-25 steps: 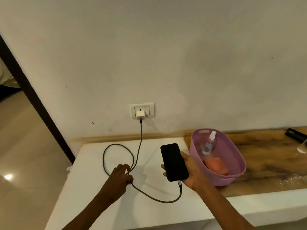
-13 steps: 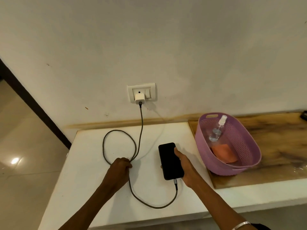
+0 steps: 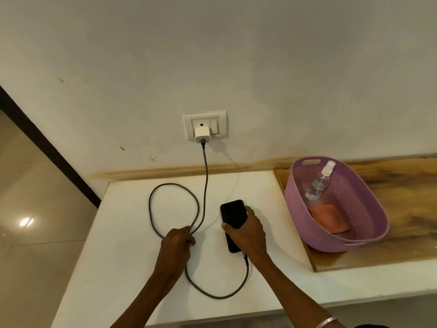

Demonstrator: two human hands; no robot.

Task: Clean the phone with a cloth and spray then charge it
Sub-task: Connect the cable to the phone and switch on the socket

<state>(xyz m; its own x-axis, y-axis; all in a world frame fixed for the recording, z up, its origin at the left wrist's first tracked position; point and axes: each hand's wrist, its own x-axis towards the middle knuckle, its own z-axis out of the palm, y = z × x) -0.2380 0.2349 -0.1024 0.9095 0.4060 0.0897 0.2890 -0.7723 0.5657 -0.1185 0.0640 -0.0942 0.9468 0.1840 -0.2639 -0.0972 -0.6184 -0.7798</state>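
Right hand (image 3: 248,233) lies over the lower part of the phone (image 3: 233,215), thumb on its left edge and fingers curled round its right edge, gripping it. Phone: black, screen dark, lying on the white counter (image 3: 118,256), long axis running away from the viewer, between the cable loop and the basket (image 3: 354,237). Left hand (image 3: 176,243) rests on the counter just left of the phone, fingers curled round the cable (image 3: 205,181) where the strands of the loop cross. Cable: dark, braided; it drops from the white charger (image 3: 202,135) plugged into the wall socket (image 3: 205,125), forms a loop on the counter, passes under the left hand, and curves round to the connector at the near end of the phone. Basket: lilac plastic, perforated wall, standing on a wooden board (image 3: 402,209) to the right of the phone, apart from it. Inside it, a clear spray bottle (image 3: 319,183) with a white nozzle leans against the far wall, and a folded orange cloth (image 3: 328,218) lies on the bottom. A metal bangle (image 3: 326,321) circles the right wrist.
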